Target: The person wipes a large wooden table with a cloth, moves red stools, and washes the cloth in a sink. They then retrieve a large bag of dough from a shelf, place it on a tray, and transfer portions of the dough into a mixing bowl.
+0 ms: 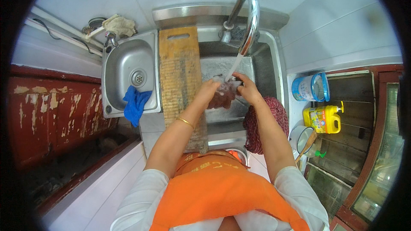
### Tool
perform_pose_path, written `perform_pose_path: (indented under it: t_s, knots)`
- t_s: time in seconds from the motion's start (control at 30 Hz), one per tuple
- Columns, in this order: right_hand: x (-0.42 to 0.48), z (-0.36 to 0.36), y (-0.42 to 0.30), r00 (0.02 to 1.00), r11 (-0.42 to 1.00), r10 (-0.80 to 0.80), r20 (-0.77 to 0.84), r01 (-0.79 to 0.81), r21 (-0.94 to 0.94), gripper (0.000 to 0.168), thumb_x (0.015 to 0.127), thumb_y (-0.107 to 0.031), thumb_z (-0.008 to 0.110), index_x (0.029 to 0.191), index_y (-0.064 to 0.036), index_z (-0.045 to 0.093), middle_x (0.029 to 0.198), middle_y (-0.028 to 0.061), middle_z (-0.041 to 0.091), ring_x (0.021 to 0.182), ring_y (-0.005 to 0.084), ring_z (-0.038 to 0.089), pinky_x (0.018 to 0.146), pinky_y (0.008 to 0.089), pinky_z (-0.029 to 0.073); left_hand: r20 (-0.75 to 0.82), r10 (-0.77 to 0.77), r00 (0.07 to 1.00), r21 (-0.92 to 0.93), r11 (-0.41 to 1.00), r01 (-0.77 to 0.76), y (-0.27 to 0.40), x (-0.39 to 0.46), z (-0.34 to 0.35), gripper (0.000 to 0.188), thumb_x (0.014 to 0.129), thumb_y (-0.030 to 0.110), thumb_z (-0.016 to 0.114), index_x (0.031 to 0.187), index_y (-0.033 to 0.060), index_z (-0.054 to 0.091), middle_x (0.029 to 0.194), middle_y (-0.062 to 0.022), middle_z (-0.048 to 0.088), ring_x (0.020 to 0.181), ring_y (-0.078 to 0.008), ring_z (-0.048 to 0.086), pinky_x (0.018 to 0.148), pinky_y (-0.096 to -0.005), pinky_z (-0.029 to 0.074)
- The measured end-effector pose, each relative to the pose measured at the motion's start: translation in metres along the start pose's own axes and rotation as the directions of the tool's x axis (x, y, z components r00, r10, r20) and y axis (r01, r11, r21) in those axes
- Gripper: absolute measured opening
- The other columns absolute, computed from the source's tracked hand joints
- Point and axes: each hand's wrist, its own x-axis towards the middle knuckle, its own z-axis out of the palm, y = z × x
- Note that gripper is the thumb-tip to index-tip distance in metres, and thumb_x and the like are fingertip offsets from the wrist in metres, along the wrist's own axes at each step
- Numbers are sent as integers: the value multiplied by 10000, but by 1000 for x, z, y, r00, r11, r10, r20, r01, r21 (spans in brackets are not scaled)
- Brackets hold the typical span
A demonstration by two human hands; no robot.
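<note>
Water runs from a tall chrome faucet onto a wet, dark reddish cloth over the large steel sink. On the cloth's left side, my left hand grips its upper edge. Gripping the right side of the same cloth is my right hand, with the thumb and index finger curved around the stream. Splashing water partly hides the fingertips. A maroon knitted or woven textile hangs over the sink's right front rim, under my right forearm.
A ridged wooden washboard lies across the left of the large sink. Beyond it stands a small steel sink with a blue cloth over its rim. Along the right are a blue tin, a yellow pump bottle and an enamel pot.
</note>
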Motion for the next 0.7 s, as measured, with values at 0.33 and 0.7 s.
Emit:
perform_pose_path:
  t_s: [0.33, 0.7]
  knots:
    - [-9, 18, 0, 950, 991, 137, 281, -134, -30, 585, 707, 25, 620, 1271, -16, 471, 1204, 95, 541, 1090, 193, 528, 924, 321, 432, -2, 262, 965, 168, 951, -258, 24, -4, 6, 241, 826, 109, 515, 1033, 18, 600, 969, -78, 621, 888, -204, 597, 800, -346, 464]
    - [-6, 7, -39, 970, 871, -241, 39, 234, -431, 387, 750, -8, 603, 1135, -2, 573, 1120, 155, 560, 1011, 289, 569, 839, 352, 472, 82, 160, 984, -164, 976, -145, 6, 37, 8, 360, 923, 283, 445, 1137, 41, 604, 1015, -84, 626, 931, -203, 588, 849, -339, 451]
